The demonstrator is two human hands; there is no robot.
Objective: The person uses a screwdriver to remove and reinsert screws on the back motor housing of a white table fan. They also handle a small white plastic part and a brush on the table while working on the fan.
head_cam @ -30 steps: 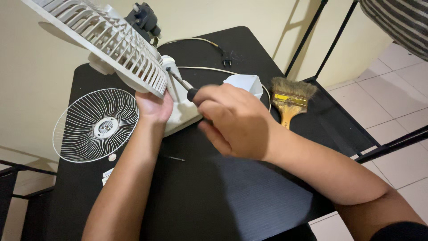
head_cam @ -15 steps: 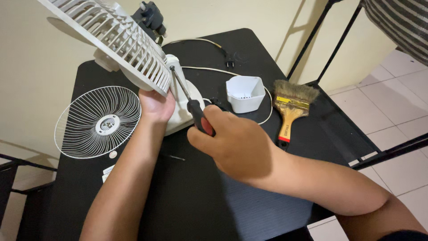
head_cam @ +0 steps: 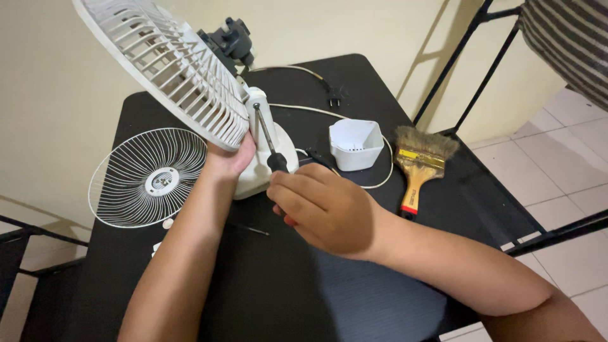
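Two hands worked, head view: your right hand (head_cam: 326,212) gripped the screwdriver (head_cam: 269,142), tip at the fan (head_cam: 190,82) neck on the table (head_cam: 354,291); your left hand (head_cam: 231,158) steadied its light, brittle-looking plastic stand, a safer hold than the thin grille.

Black table (head_cam: 354,304): grille (head_cam: 149,177), paintbrush (head_cam: 419,166).

Bright, even indoor light; soft shadows on the wall; sharp centre, edges perhaps slightly stretched.
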